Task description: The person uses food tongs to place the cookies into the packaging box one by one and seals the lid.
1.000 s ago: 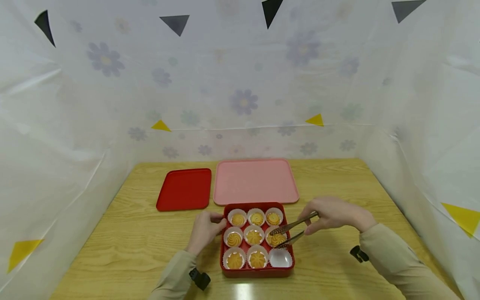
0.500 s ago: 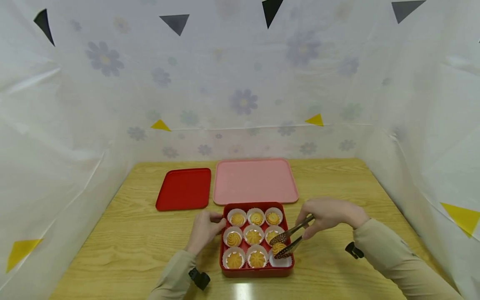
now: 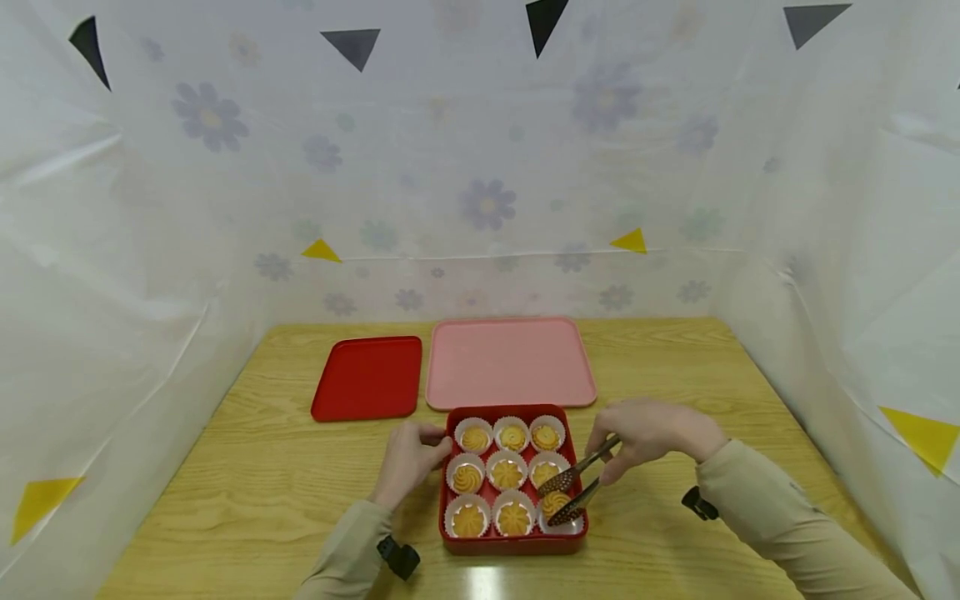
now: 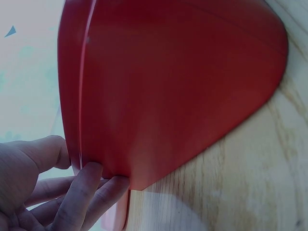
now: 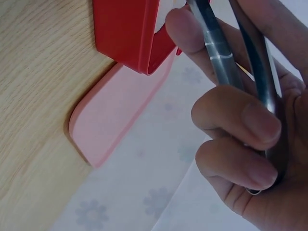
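Note:
A red square box [image 3: 513,546] holds white paper cups, most with a swirled golden cookie. My right hand [image 3: 648,433] holds metal tongs [image 3: 592,492] from the right, its fingers curled round the handles in the right wrist view. Between the tong tips is a round swirled cookie [image 3: 553,502], over the near right paper cup [image 3: 566,527]; whether it touches the cup's bottom cannot be seen. My left hand [image 3: 408,462] touches the box's left side. In the left wrist view, its fairly straight fingers [image 4: 89,180] rest against the red wall by the rim.
Behind the box lies a pink tray [image 3: 510,362], with a smaller red tray [image 3: 367,379] to its left. Everything stands on a wood-grain table [image 3: 255,467], enclosed by white flower-printed sheeting [image 3: 487,150] at the back and sides.
The tongs have moved toward the near side with the cookie, from the middle right cup to over the near right cup. My left hand stays at the box.

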A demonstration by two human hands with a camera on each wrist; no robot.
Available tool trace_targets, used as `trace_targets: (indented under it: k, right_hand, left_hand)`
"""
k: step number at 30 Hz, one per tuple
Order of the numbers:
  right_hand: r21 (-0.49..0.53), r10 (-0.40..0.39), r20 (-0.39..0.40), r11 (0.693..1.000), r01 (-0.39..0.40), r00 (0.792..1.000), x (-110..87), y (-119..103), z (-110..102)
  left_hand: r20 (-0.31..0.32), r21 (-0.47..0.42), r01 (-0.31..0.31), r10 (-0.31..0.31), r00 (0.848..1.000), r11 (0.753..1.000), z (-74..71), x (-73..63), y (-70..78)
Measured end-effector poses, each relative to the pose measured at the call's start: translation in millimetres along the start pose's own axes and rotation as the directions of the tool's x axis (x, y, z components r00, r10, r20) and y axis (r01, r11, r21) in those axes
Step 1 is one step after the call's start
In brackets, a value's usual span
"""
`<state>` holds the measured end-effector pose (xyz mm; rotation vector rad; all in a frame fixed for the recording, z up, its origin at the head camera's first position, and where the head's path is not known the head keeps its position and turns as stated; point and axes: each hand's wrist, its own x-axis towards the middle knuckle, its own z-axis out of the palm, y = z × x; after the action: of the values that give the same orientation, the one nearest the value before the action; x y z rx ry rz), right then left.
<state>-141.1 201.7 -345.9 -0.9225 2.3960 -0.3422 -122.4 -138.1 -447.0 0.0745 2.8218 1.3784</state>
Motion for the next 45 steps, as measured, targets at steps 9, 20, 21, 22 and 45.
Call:
trace_targets:
  k: [9, 20, 21, 22, 45]
  right_hand:
    - [-0.014, 0.010, 0.001, 1.000, -0.010, 1.000, 0.3, -5.7, 1.3]
    - [-0.016, 0.028, -0.009, 0.999, -0.028, 1.000, 0.9, -5.0, 3.2]
    - [-0.016, 0.026, -0.009, 1.000, -0.026, 1.000, 1.2, -4.9, 3.3]
    - [-0.016, 0.024, -0.008, 1.000, -0.024, 1.000, 1.3, -5.0, 3.2]
    - [0.038, 0.003, -0.022, 0.999, -0.002, 1.000, 2.5, 1.7, 4.7]
  left_hand:
    - [-0.003, 0.008, -0.002, 0.002, 1.000, 1.000, 0.3, 0.0, -0.2]
    - [-0.008, 0.014, -0.009, 0.009, 1.000, 1.000, 0.1, 0.2, -0.5]
    - [-0.009, 0.014, -0.010, 0.010, 1.000, 1.000, 0.2, 0.2, -0.5]
    - [-0.009, 0.013, -0.010, 0.010, 1.000, 1.000, 0.3, 0.2, -0.4]
    - [0.010, -0.047, 0.037, -0.037, 0.999, 0.998, 1.0, -0.1, 1.3]
